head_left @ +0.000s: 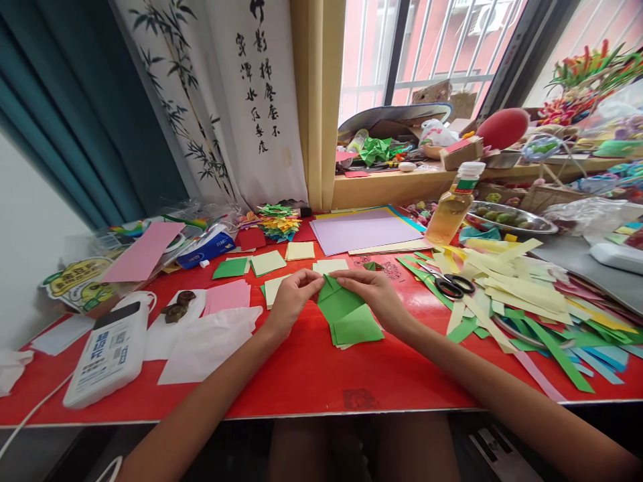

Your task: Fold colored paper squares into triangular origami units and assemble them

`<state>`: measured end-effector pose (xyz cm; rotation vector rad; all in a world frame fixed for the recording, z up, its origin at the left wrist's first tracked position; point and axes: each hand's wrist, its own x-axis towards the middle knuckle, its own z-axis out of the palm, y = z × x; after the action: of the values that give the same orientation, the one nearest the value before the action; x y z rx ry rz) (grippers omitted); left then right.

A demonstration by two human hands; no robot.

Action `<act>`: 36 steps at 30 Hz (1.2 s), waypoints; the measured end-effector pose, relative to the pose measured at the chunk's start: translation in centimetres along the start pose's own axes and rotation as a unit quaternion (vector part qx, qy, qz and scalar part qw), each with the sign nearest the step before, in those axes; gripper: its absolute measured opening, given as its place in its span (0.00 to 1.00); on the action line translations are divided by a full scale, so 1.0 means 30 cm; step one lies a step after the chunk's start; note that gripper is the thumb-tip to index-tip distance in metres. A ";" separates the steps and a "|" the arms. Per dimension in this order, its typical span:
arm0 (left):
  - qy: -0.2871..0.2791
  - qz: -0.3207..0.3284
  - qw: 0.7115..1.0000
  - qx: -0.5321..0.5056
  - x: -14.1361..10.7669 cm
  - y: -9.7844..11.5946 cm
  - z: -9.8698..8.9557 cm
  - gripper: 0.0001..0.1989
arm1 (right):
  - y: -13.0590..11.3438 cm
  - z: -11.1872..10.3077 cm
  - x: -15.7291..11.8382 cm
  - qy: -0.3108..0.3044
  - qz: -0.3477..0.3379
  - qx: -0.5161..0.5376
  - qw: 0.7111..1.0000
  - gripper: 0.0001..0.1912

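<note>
Between my two hands, near the middle of the red table, is a green paper (pixel 337 302) with folded flaps at its top. My left hand (pixel 297 294) pinches its upper left edge with thumb and finger. The upper right part of the same sheet is pinched by my right hand (pixel 374 292). Just below lies a stack of green squares (pixel 358 326), partly overlapped by the held paper. Behind my right fingers a small folded green piece (pixel 372 266) rests on the red table (pixel 321 391).
Paper squares (pixel 268 263) and pink sheets (pixel 228 298) lie left, beside a white device (pixel 108 355). Large lilac paper (pixel 364 231) is behind. At right are black-handled scissors (pixel 455 286), paper strips (pixel 527 294) and a bottle (pixel 452 207).
</note>
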<state>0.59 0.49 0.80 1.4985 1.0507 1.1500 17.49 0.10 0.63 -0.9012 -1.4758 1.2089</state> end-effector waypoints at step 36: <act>-0.027 0.013 0.999 0.033 0.000 -0.006 0.000 0.14 | 0.019 -0.007 0.013 -0.018 -0.010 -0.046 0.999 0.11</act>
<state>0.59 0.53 0.63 1.5908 1.0434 1.0959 17.59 0.65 0.16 -0.9283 -1.5770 1.1547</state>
